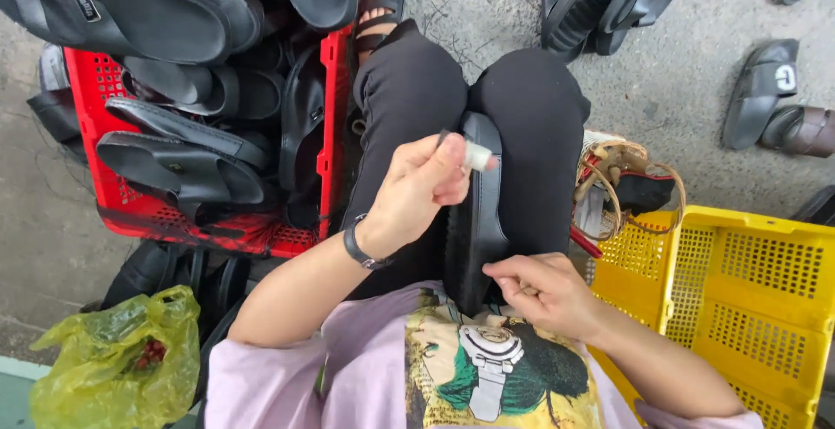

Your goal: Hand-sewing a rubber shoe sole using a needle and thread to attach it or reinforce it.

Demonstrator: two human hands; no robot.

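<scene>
Holding a small white tube (pixel 477 157) pinched in left hand (pixel 417 187) fingers | right hand (pixel 541 290) fingers pinching near end of black sandal (pixel 477 220) between knees | red crate (pixel 326 133) of sandals left | yellow crate (pixel 739 281) right | yellow bag (pixel 117 364) near left

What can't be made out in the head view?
- Small white-tipped tool in the left hand: blurred, its kind unclear.
- Right hand fingertips: tucked against the black rubber sandal sole between the knees, grip unclear.
- Yellow plastic crate: cut off by the right edge.
- Yellow-green plastic bag: contents too small to tell.
</scene>
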